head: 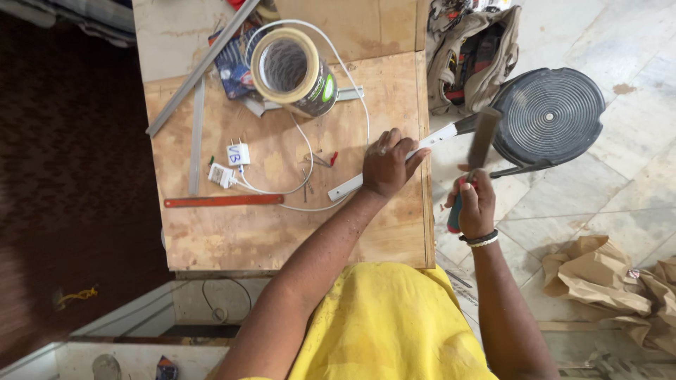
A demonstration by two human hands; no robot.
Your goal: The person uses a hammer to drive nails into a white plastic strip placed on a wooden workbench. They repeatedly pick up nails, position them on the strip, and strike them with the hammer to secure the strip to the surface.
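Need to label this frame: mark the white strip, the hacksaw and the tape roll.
white strip [345, 188], head view, its end on the board.
hacksaw [482, 137], head view, blurred blade.
tape roll [269, 86], head view, its rim.

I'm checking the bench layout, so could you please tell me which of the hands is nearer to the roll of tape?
Left. The left hand presses the white strip just below-right of the tape roll; the right hand holds a hammer off the board's edge.

Makeshift workshop set up inside a home: a scuffed plywood bench [282, 232] carrying a tape roll [292, 70], metal strips [201, 67] and a red ruler [224, 200], beside a tool bag [472, 56] on marble floor tiles [620, 183].
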